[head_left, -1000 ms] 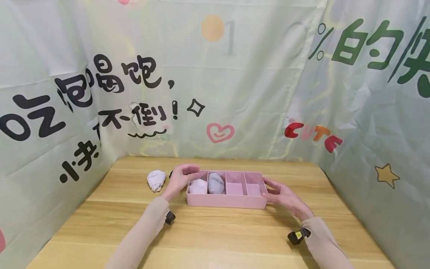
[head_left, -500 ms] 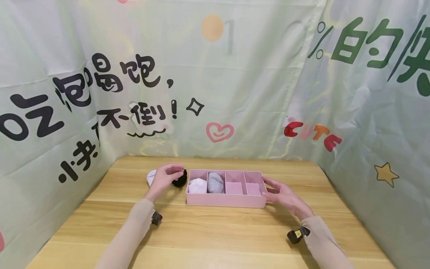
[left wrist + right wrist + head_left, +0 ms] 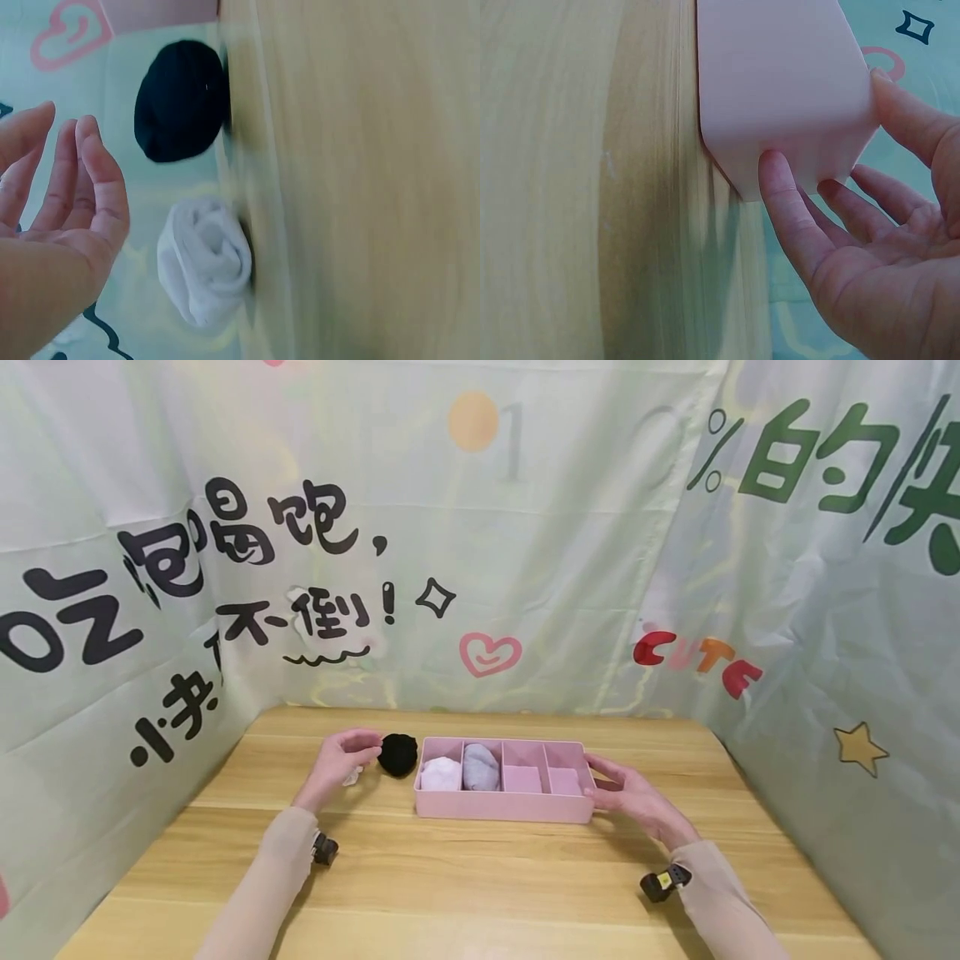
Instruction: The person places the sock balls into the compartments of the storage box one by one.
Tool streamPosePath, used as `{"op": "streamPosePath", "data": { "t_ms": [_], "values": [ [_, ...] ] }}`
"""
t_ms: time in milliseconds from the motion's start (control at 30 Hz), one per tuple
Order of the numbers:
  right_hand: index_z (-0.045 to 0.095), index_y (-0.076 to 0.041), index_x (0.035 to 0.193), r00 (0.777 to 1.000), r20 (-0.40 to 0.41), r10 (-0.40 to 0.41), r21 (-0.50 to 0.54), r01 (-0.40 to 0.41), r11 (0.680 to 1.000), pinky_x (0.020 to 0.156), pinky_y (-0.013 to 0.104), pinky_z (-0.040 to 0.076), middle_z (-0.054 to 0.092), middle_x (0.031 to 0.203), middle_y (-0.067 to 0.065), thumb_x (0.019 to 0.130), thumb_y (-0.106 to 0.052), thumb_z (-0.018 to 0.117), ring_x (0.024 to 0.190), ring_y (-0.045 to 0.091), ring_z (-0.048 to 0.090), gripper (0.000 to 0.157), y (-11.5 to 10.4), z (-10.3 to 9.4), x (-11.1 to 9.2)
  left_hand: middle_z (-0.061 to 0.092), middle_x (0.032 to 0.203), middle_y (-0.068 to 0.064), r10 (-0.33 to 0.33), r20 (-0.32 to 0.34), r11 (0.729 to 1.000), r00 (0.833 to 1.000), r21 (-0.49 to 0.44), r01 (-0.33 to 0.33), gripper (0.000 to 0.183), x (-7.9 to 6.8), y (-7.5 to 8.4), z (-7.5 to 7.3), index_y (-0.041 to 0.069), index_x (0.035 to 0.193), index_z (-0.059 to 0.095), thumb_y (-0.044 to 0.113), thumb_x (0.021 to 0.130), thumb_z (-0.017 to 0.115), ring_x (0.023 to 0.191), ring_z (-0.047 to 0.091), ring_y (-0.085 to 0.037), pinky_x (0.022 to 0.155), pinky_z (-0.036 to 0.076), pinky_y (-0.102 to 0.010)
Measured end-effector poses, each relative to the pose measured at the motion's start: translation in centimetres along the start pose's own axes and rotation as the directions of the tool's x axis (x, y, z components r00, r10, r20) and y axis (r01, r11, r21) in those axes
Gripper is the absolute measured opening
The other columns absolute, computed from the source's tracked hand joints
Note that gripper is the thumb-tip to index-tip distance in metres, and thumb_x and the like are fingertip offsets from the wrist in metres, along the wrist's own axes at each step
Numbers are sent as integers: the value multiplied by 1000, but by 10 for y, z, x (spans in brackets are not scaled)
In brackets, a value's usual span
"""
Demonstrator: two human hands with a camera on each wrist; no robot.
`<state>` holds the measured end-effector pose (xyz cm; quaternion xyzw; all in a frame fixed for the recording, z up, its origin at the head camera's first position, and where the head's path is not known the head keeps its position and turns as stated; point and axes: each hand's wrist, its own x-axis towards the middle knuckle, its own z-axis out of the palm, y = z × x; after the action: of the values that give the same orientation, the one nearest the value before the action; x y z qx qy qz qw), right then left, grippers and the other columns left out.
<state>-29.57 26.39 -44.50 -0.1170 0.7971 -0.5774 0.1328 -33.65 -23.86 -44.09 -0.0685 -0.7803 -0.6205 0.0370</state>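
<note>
My left hand (image 3: 341, 764) hovers at the left with loosely bent fingers and nothing in them. Beneath it, mostly covered in the head view, lies a white rolled-up sock (image 3: 204, 264). A black rolled-up sock (image 3: 397, 755) sits between that hand's fingertips and a pink divided box (image 3: 504, 807). Inside the box, the leftmost compartment holds a white rolled-up sock (image 3: 441, 774), and the one beside it a grey rolled-up sock (image 3: 481, 767). My right hand (image 3: 636, 799) rests its spread fingertips (image 3: 775, 166) against the box's right end.
The wooden table (image 3: 480, 885) is bounded behind and at both sides by a printed fabric backdrop (image 3: 570, 568). Toward the right, the box has two more compartments with low pink panels inside.
My left hand has drawn back leftward from the box, past the black sock, to over the loose white sock. The black sock now shows fully. My right hand stays at the box.
</note>
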Motion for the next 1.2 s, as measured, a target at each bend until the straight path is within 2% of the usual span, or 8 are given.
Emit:
{"op": "streamPosePath", "data": {
  "t_ms": [133, 267, 400, 567, 800, 933, 1000, 1200],
  "values": [
    [27, -9, 155, 1000, -3, -2, -17, 2, 1000, 104, 47, 46, 24, 161, 17, 91, -15, 69, 142, 45, 31, 77, -1, 0, 0, 70, 115, -13, 11, -16, 1000, 1000, -26, -11, 42, 3, -6, -11, -8, 127, 58, 6, 89, 70, 97, 67, -14, 81, 57, -28],
    [26, -8, 155, 1000, 1, -13, -23, 13, 1000, 103, 44, 48, 25, 160, 18, 91, -15, 69, 141, 45, 32, 77, -4, 1, 0, 70, 111, -2, 7, -51, 1000, 999, -12, -7, 40, 6, -9, -21, -5, 127, 59, 6, 89, 70, 98, 66, -11, 82, 56, -27],
    [25, -6, 155, 1000, 11, -29, -21, 29, 999, 102, 42, 48, 24, 160, 20, 92, -13, 67, 141, 46, 32, 77, -6, 1, 0, 66, 123, -12, -33, -77, 999, 996, 24, 35, 43, 7, -12, -31, -2, 130, 58, 5, 89, 70, 99, 62, -5, 84, 54, -25],
    [24, -5, 155, 999, 18, -37, 1, 37, 999, 102, 44, 48, 22, 160, 22, 92, -11, 67, 141, 48, 30, 77, -6, 0, -2, 55, 136, -23, -98, -89, 994, 991, 48, 102, 50, 7, -14, -42, -2, 136, 52, 7, 90, 69, 102, 57, -6, 85, 52, -23],
    [24, -6, 156, 999, 12, -35, 1, 35, 999, 103, 46, 47, 22, 161, 21, 93, -12, 67, 142, 47, 29, 77, -6, -1, -3, 50, 140, -22, -155, -92, 984, 984, 69, 162, 51, 11, -18, -54, 1, 138, 52, 8, 90, 68, 106, 54, -14, 90, 53, -29],
    [24, -7, 156, 1000, 8, -16, -14, 16, 1000, 103, 44, 48, 23, 161, 20, 92, -13, 68, 142, 46, 30, 78, -5, -1, -3, 49, 138, -24, -176, -64, 978, 982, 102, 182, 54, 13, -21, -57, 0, 139, 51, 8, 89, 69, 97, 54, -13, 86, 54, -32],
    [23, -6, 156, 1000, 4, -11, -21, 11, 1000, 102, 45, 48, 23, 160, 21, 92, -14, 68, 141, 47, 31, 78, -5, -1, -3, 47, 140, -26, -195, -22, 976, 981, 91, 196, 56, 15, -22, -58, -1, 141, 48, 7, 90, 69, 94, 55, -11, 84, 54, -33],
    [27, -8, 155, 1000, -20, 0, -24, -1, 1000, 104, 48, 46, 27, 160, 19, 90, -16, 71, 141, 46, 33, 79, -2, 1, -3, 34, 154, -23, -257, 92, 966, 962, 31, 256, 64, 19, -28, -59, 1, 148, 39, 5, 91, 67, 104, 54, -9, 87, 53, -27]
  ]
}}
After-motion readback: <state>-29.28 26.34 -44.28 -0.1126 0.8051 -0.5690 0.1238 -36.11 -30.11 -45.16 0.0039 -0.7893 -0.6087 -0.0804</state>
